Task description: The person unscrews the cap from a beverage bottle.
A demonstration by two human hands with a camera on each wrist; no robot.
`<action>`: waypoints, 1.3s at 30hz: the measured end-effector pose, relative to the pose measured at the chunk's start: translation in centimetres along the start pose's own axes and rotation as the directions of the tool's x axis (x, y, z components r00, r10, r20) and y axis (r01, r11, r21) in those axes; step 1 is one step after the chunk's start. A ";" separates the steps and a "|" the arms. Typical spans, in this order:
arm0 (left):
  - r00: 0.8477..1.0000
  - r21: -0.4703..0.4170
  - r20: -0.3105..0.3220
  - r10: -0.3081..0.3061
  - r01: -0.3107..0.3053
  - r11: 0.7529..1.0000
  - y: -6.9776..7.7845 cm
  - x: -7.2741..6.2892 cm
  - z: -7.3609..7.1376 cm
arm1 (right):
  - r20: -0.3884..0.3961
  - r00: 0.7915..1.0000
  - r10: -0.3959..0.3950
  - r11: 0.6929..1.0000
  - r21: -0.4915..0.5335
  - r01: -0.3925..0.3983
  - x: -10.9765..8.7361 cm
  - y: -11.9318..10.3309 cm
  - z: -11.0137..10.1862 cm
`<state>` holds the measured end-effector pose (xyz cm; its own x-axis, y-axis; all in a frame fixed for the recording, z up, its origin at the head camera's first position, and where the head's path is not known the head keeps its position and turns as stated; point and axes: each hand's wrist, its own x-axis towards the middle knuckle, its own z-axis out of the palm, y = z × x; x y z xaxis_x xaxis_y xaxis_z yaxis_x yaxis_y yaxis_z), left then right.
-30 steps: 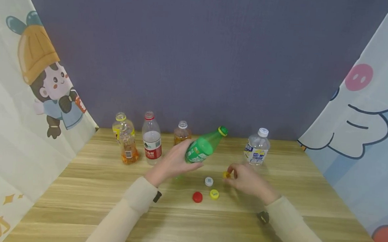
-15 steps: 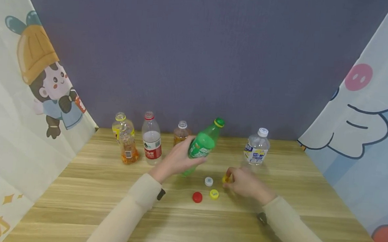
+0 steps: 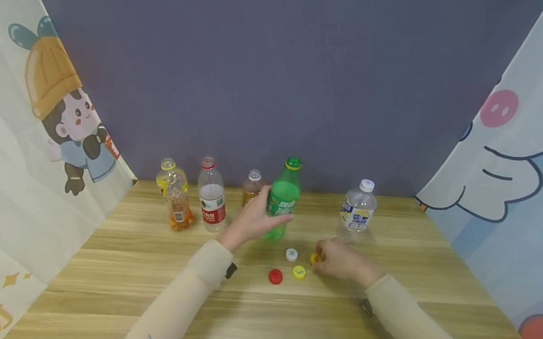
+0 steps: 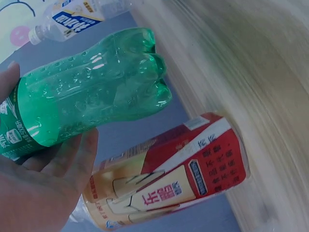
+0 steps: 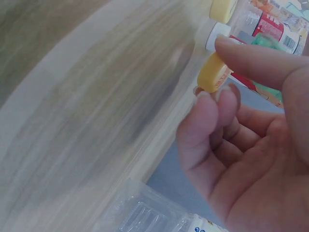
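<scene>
My left hand (image 3: pixel 254 219) grips a green plastic soda bottle (image 3: pixel 285 190) with a green cap, held nearly upright. In the left wrist view the bottle's lobed base (image 4: pixel 145 72) shows, with fingers curled under its label. My right hand (image 3: pixel 344 261) pinches a yellow-orange bottle cap (image 5: pixel 211 75) between thumb and fingertips, low over the wooden table (image 3: pixel 245 311). Left of that hand lie a white cap (image 3: pixel 291 254), a yellow cap (image 3: pixel 299 272) and a red cap (image 3: pixel 275 276).
Uncapped bottles stand at the back: one with amber drink (image 3: pixel 177 200), a clear one with a red-and-white label (image 3: pixel 212 202), and one (image 3: pixel 251 188) partly behind my left hand. A clear bottle with a white cap (image 3: pixel 358 210) stands back right. A dark panel (image 3: pixel 276 88) rises behind.
The green bottle has swung from a rightward tilt to nearly upright. My right hand has moved slightly toward me with the yellow-orange cap. Other bottles and caps stay in place.
</scene>
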<state>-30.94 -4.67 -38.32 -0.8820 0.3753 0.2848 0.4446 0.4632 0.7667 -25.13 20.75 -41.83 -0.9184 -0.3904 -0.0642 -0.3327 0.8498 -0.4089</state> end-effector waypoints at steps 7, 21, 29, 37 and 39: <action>1.000 -0.030 -0.012 -0.018 0.018 0.999 -0.1 0.6 0.8 | 0.030 0.999 0.016 1.000 -0.001 -0.016 0.0 0.1 0.3; 1.000 -0.015 0.008 -0.024 0.024 1.000 -0.2 1.4 1.5 | 0.050 0.998 0.033 0.999 0.009 -0.033 0.3 0.4 1.0; 0.998 0.013 0.003 -0.058 0.058 0.998 -0.6 1.7 2.1 | 0.043 0.999 -0.001 1.000 -0.012 0.002 0.5 0.6 1.3; 0.997 0.022 0.013 -0.076 0.076 0.997 -1.2 2.1 3.2 | 0.009 0.999 -0.040 0.998 -0.039 0.040 0.5 0.9 1.6; 0.997 0.026 0.013 -0.075 0.074 0.997 -1.3 2.3 3.4 | 0.003 0.999 -0.043 0.998 -0.047 0.044 0.4 0.9 1.6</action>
<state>-33.00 -1.73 -40.64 -0.9106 0.3505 0.2191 0.3819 0.5108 0.7702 -25.48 20.79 -43.63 -0.9024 -0.4281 -0.0494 -0.3820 0.8476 -0.3682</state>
